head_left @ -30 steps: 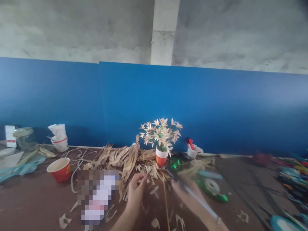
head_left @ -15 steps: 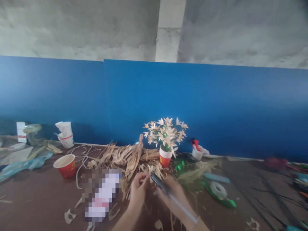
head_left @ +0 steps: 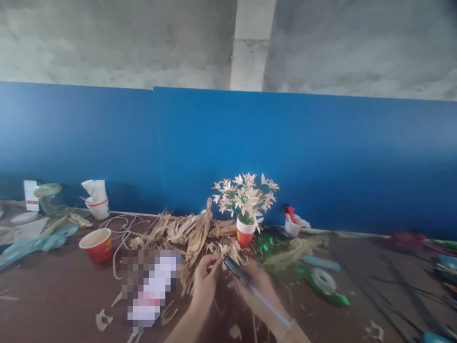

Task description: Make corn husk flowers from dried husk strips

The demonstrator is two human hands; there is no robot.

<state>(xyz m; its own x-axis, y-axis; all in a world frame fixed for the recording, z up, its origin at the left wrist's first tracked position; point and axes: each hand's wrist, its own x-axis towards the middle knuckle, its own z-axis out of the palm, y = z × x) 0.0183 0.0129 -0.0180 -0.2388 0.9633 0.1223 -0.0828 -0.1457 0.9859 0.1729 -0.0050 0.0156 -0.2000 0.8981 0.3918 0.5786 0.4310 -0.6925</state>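
Note:
My left hand [head_left: 206, 281] is closed in a pinch, thumb against forefinger; what lies between the fingertips is too small to make out. Wrapped round a black glue gun [head_left: 233, 267] is my right hand [head_left: 259, 286], and a translucent glue stick [head_left: 269, 307] runs back from it over the wrist. The gun's tip points at the left fingertips, close to them. Just beyond both hands stands a red and white paper cup [head_left: 245, 236] holding pale husk flowers [head_left: 248, 197] on green stems. Dried corn husks [head_left: 189, 232] are heaped behind the left hand.
A phone-like, pixelated object [head_left: 153, 290] lies left of my hands. Farther left are a red paper cup [head_left: 96, 245], a white cable [head_left: 123, 233] and a glass jar [head_left: 50, 199]. Green ribbon [head_left: 335, 297] and a tape roll [head_left: 323, 280] lie right. A blue partition [head_left: 303, 152] rises behind.
Both hands and the glue gun keep almost the same pose. The whole view has shifted very slightly.

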